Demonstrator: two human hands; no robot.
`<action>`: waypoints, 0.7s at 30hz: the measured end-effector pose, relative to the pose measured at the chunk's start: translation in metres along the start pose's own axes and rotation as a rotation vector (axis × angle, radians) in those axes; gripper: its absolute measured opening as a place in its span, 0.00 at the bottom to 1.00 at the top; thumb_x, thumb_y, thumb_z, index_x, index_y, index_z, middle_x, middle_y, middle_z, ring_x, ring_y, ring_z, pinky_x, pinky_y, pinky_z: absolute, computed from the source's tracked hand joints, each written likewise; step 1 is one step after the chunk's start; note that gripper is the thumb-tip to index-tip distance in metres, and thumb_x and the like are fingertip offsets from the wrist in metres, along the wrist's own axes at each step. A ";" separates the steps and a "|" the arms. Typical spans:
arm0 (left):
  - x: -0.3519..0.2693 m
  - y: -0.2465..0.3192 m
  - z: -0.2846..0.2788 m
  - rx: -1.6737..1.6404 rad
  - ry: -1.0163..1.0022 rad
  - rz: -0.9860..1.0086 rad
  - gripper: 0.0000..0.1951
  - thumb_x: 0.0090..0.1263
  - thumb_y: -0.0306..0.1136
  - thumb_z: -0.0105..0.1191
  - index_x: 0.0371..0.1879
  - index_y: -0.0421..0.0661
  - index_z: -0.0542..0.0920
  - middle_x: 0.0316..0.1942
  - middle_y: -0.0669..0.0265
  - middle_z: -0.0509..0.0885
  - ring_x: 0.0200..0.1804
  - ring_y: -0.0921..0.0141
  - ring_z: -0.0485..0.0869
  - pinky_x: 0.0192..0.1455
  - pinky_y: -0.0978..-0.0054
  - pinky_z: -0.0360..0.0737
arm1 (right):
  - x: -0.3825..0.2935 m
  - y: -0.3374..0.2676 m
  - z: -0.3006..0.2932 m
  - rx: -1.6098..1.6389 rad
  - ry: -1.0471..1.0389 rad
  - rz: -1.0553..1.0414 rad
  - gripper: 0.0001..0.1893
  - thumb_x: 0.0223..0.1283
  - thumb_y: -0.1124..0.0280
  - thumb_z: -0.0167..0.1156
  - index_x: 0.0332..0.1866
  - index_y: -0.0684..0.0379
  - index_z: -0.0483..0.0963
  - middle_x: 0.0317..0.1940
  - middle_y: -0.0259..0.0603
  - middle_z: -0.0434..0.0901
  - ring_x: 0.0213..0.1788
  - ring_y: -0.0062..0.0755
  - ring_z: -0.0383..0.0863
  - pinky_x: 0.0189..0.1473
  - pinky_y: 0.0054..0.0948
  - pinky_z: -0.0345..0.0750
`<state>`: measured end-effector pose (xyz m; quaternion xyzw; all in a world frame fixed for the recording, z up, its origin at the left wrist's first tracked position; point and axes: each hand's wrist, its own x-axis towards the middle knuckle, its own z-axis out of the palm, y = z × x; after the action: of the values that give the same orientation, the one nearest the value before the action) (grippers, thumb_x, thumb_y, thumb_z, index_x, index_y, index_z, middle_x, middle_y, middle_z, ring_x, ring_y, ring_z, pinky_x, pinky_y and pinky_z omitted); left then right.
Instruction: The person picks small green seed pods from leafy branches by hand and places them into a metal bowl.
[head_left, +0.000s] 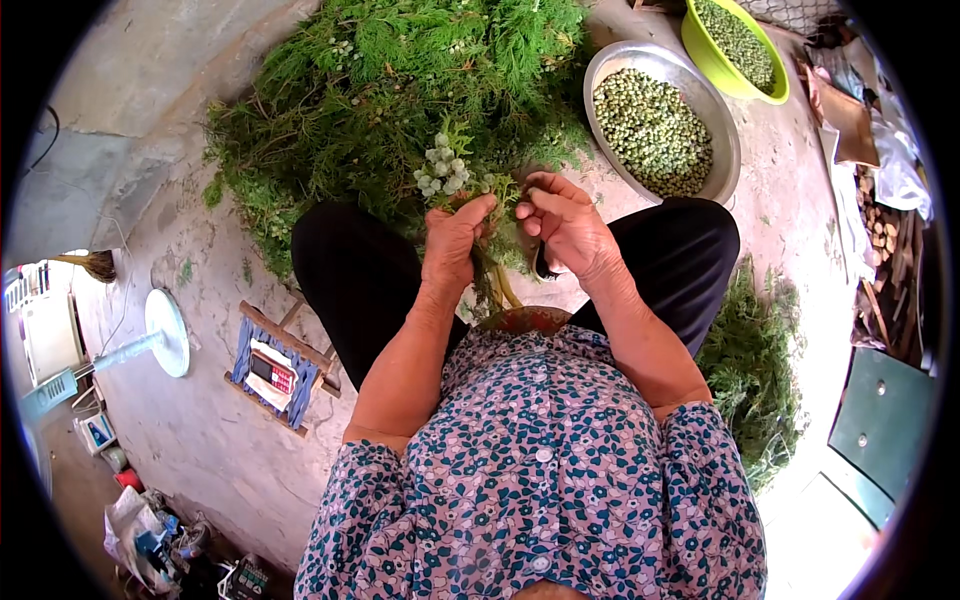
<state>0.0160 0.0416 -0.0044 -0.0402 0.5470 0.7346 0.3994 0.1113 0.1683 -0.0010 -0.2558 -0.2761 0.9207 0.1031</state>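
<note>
My left hand (454, 236) is closed on a green conifer sprig (480, 195) above my lap. A cluster of pale, bluish-green seed cones (442, 169) stands out just beyond its fingers. My right hand (559, 217) is close by on the right, thumb and forefinger pinched around a small round thing, perhaps a cone. Past both hands lies a large heap of cut conifer branches (405, 82). Part of a reddish container (529, 319) shows between my legs, under the sprig's stems.
Right of the heap, a metal basin (724, 142) and a lime-green plastic basin (694, 45) hold many small green cones. More conifer branches (750, 375) lie at my right. At left are a folding stool (266, 367) bearing a phone, a fan's round base (166, 332) and a broom (97, 265).
</note>
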 end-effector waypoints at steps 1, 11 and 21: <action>0.001 -0.001 -0.002 0.010 -0.007 0.006 0.03 0.53 0.27 0.60 0.22 0.44 0.80 0.16 0.77 0.75 0.16 0.82 0.67 0.20 0.83 0.62 | -0.002 -0.002 0.002 -0.018 0.001 0.000 0.06 0.58 0.76 0.53 0.40 0.62 0.71 0.26 0.33 0.74 0.27 0.24 0.76 0.26 0.20 0.70; 0.001 -0.005 0.000 0.003 -0.033 0.097 0.04 0.55 0.28 0.60 0.26 0.42 0.81 0.19 0.74 0.78 0.19 0.81 0.69 0.22 0.82 0.63 | -0.001 0.015 0.004 -0.482 0.069 -0.070 0.10 0.50 0.78 0.60 0.39 0.66 0.72 0.25 0.32 0.74 0.22 0.15 0.70 0.21 0.15 0.66; 0.004 -0.008 -0.004 0.007 -0.100 0.006 0.04 0.56 0.28 0.60 0.25 0.42 0.80 0.19 0.75 0.77 0.18 0.82 0.68 0.22 0.84 0.64 | 0.000 0.020 -0.002 -0.391 0.071 0.013 0.07 0.54 0.77 0.57 0.37 0.66 0.72 0.24 0.33 0.74 0.22 0.19 0.72 0.23 0.17 0.68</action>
<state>0.0165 0.0407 -0.0141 -0.0003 0.5290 0.7349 0.4243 0.1111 0.1525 -0.0134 -0.3051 -0.4440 0.8407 0.0552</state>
